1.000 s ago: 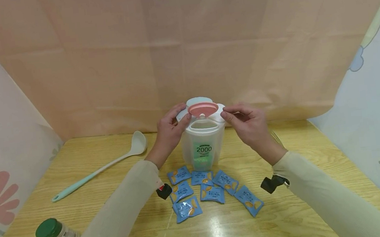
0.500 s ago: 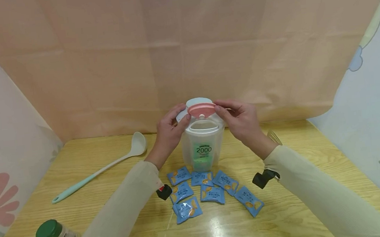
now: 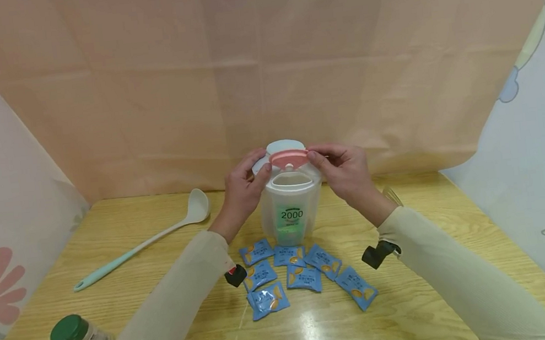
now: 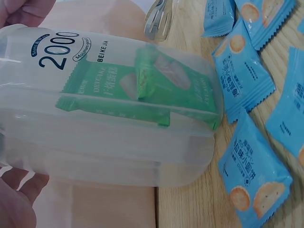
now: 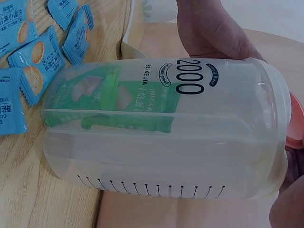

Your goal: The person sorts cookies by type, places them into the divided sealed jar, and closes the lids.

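A translucent container point(image 3: 292, 208) marked 2000 stands upright mid-table with green packets point(image 3: 288, 225) inside. Its pink flap lid point(image 3: 290, 158) is raised over the open mouth. My left hand point(image 3: 259, 172) grips the container's upper left rim. My right hand point(image 3: 314, 154) pinches the right edge of the pink lid. Several blue biscuit packets point(image 3: 303, 276) lie on the table in front. The left wrist view shows the container point(image 4: 109, 114) and its green packets point(image 4: 142, 90) close up. In the right wrist view the pink lid point(image 5: 295, 124) peeks past the container point(image 5: 166, 142).
A pale green ladle point(image 3: 145, 241) lies to the left. A small jar with a green cap point(image 3: 78, 337) lies at the front left. A metal utensil point(image 3: 394, 196) sits behind my right wrist. Cloth walls enclose the wooden table point(image 3: 459, 239) on three sides.
My right hand moved left from beside the container and took hold of the pink lid's edge. The left hand and container stayed put.
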